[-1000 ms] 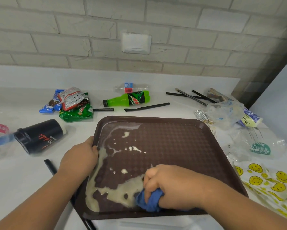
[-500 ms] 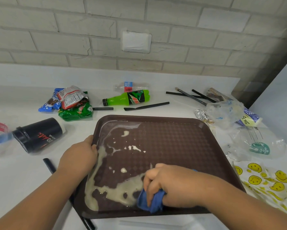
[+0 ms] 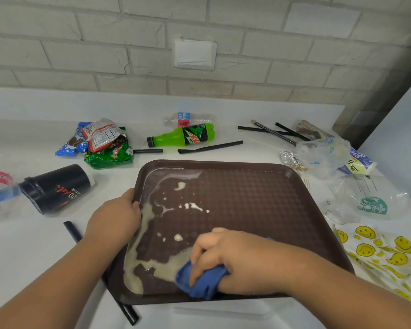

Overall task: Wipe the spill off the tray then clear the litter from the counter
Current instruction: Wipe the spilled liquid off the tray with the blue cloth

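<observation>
A brown plastic tray [image 3: 259, 193] lies on the white counter in front of me. A cream-coloured spill [image 3: 142, 236] runs down its left side and pools near the front left corner. My left hand [image 3: 113, 218] grips the tray's left rim. My right hand [image 3: 226, 255] holds a bunched blue cloth [image 3: 199, 281] pressed onto the tray at the front, right at the edge of the pooled spill.
Litter rings the tray: snack wrappers [image 3: 100, 143], a green soda bottle [image 3: 183, 137], black straws [image 3: 209, 147], a black cup [image 3: 55, 188] on its side, foil [image 3: 288, 160], clear plastic bags [image 3: 323, 153], a Starbucks cup [image 3: 373, 203], smiley-face paper [image 3: 385, 252]. A brick wall stands behind.
My right hand and the blue cloth have shifted slightly left into the pooled spill. My left hand stays on the tray's rim.
</observation>
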A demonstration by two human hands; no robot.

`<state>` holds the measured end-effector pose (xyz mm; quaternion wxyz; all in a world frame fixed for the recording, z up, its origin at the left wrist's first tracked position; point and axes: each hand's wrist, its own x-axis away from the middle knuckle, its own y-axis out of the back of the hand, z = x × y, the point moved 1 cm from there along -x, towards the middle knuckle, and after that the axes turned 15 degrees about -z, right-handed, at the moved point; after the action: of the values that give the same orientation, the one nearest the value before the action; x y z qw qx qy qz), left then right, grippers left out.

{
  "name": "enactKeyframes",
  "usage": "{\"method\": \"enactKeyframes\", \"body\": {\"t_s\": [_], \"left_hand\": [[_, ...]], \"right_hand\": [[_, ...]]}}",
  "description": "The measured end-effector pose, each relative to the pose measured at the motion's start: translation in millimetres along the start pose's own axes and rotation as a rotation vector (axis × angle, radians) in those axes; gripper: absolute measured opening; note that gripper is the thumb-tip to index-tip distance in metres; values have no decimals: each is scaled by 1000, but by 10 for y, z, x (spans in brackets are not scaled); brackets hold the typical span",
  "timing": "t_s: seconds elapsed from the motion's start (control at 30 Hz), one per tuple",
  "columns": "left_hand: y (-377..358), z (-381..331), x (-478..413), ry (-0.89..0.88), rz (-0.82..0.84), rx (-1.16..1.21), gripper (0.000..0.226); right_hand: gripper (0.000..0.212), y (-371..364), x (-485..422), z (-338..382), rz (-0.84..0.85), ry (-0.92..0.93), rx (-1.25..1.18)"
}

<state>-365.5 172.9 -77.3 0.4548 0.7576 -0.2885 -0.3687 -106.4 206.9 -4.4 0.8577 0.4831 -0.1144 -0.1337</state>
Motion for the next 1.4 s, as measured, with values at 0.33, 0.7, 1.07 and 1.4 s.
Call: {"method": "enactKeyframes", "body": {"t_s": [0.33, 0.7, 1.07, 1.4], "left_hand": [[1, -6, -1, 22, -1, 10, 30], [-5, -6, -3, 26, 0, 11, 31], [-14, 10, -18, 14, -2, 6, 31], [-23, -4, -11, 2, -17, 19, 30]], "right_hand": [[39, 9, 114, -117, 57, -39, 99], [43, -8, 252, -367, 27, -62, 105], [37, -12, 111, -470, -68, -95, 75], [35, 87, -29, -607, -82, -165, 58]]}}
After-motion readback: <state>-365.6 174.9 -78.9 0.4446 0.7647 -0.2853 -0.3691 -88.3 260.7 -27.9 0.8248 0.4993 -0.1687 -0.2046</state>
